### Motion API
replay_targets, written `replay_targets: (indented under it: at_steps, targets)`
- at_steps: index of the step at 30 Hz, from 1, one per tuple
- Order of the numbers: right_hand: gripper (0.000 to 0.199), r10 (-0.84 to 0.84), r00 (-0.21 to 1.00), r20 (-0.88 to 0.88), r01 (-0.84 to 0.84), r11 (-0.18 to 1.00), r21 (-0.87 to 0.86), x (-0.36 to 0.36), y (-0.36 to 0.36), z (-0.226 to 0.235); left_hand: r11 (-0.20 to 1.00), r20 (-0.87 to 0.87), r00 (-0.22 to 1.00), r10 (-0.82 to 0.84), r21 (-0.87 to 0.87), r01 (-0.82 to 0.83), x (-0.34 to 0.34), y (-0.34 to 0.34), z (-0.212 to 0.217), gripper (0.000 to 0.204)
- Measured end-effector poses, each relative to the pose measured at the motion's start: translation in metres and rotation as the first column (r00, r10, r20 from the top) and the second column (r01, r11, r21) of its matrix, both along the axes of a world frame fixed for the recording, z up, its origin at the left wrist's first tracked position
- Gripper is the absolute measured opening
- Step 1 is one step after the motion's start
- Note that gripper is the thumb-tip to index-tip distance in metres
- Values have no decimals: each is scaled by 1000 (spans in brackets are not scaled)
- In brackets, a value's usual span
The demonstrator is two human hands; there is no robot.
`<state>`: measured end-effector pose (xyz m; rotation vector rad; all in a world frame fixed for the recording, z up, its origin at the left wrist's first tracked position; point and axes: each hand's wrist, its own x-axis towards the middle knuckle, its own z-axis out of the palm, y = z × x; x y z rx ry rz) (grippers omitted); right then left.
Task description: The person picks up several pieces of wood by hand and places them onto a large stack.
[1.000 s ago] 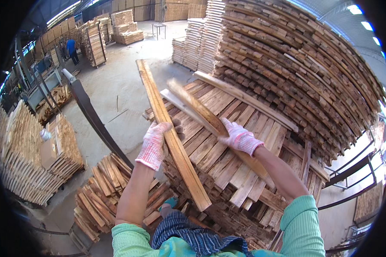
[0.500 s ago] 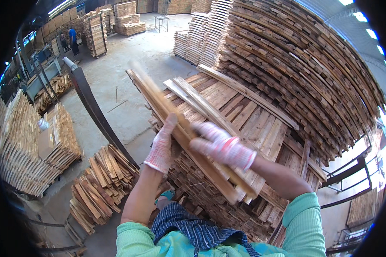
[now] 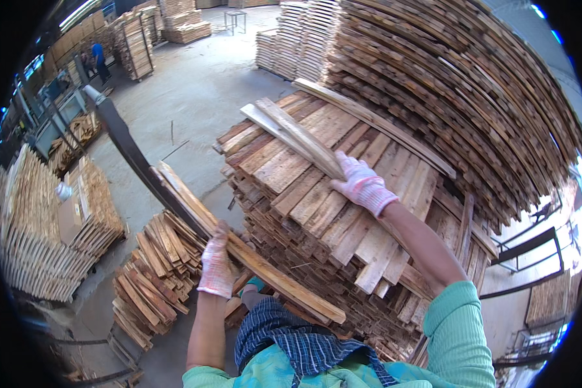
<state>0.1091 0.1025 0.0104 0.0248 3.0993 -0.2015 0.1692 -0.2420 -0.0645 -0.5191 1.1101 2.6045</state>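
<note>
My left hand [image 3: 215, 265], in a white-and-pink knit glove, is closed round a long wooden board [image 3: 281, 279]. That board slants in front of my body, off the near left side of a board stack. My right hand [image 3: 363, 184], gloved the same way, rests over the stack with its fingers closed on a pale narrow board [image 3: 297, 132]. A second whitish board [image 3: 270, 129] lies right alongside it. Beneath both is the top layer of the stack [image 3: 313, 204], made of flat boards set side by side.
A tall stack of boards [image 3: 446, 110] rises at the far right. A dark upright bar [image 3: 126, 145] stands at left, near a loose pile of board pieces [image 3: 152, 284]. More stacked wood [image 3: 45, 220] is at the left edge. Far off stands a person in blue [image 3: 99, 61].
My left hand has carried its board down and left, away from the stack top. My right hand has left that board and moved up onto the pale board.
</note>
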Motion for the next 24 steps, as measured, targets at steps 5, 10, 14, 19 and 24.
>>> replay_targets:
  at_steps: [5, 10, 14, 19, 24]
  targets:
    - [81, 76, 997, -24, -77, 993, -84, -5, 5, -5, 991, 91, 989, -115, 77, 108, -13, 25, -19, 41]
    - [77, 154, 987, -33, -157, 981, -113, -7, -4, -2, 918, 216, 951, -220, -284, 277, -50, 79, 23, 66]
    - [74, 92, 995, 37, -89, 993, -75, 0, 12, 16, 956, 146, 962, -229, -152, 251, -54, 100, 8, 49]
    - [70, 148, 987, -65, -153, 984, -87, -14, 13, 4, 934, -18, 964, -266, 244, 262, -47, 86, -1, 7]
    - [64, 120, 993, -12, -120, 972, -202, 19, -14, 30, 966, -1, 970, -245, 90, 244, -25, 45, -6, 16]
